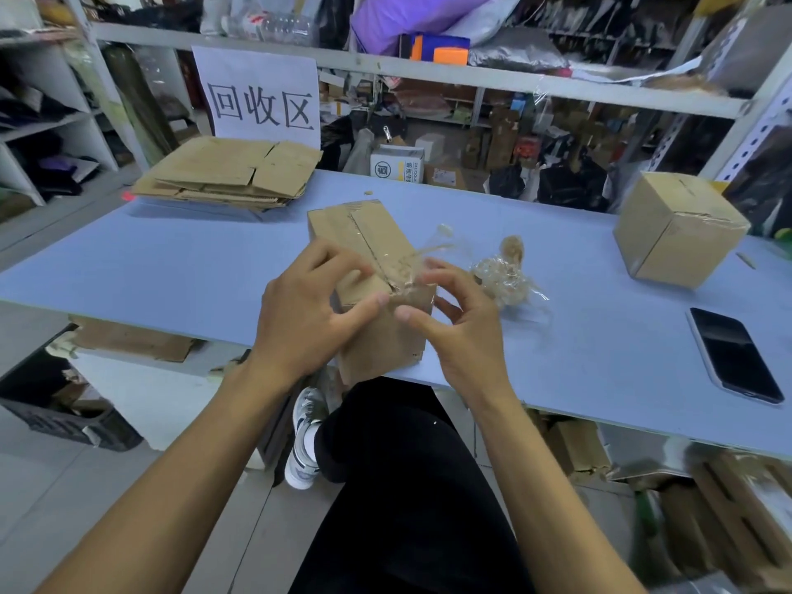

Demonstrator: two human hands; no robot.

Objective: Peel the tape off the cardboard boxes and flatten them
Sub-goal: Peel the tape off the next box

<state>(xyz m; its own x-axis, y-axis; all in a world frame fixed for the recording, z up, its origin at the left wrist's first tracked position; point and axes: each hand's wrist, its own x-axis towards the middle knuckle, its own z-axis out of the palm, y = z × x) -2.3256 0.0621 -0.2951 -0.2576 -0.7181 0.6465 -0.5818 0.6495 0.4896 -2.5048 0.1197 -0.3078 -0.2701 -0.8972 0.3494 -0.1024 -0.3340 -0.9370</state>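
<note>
The box point(368, 267) sits at the near edge of the table point(171, 259), hanging a bit over it. Left hand point(308, 310) grips its near left corner, fingers curled over the top. Right hand point(454, 323) pinches the tape point(428, 250) peeling off the top seam. Tape wad point(501, 272) just right of it, another box point(677, 229) far right, phone point(733, 353) near right, flattened stack point(231, 173) far left.

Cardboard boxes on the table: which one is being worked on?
The box at the near table edge, held between both hands, tape partly lifted. The other box stands untouched at far right; the flattened stack lies far left.
</note>
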